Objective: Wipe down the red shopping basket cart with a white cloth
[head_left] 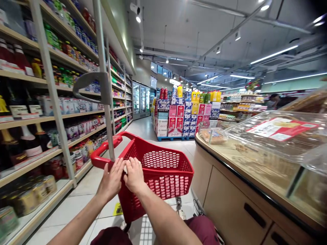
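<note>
A red wheeled shopping basket (pixel 159 177) with mesh sides stands on the floor in front of my knees. Both my hands meet at its near left corner, beside the foot of the grey pull handle (pixel 92 87), which is drawn up tall. My left hand (pixel 111 180) lies against the rim, its fingers stretched out and close together. Right beside it, my right hand (pixel 134 173) has its fingers bent down over the rim. A little whitish stuff shows at its fingers, too small and covered to name. The basket's floor is hidden from view.
Shelves (pixel 57 149) of bottles and cans line the left. On the right, a wooden counter (pixel 230 197) carries clear plastic food boxes (pixel 283 131). Stacked drink cartons (pixel 176 119) stand on a blue pallet ahead. Glass-door fridges (pixel 140 98) are at the back.
</note>
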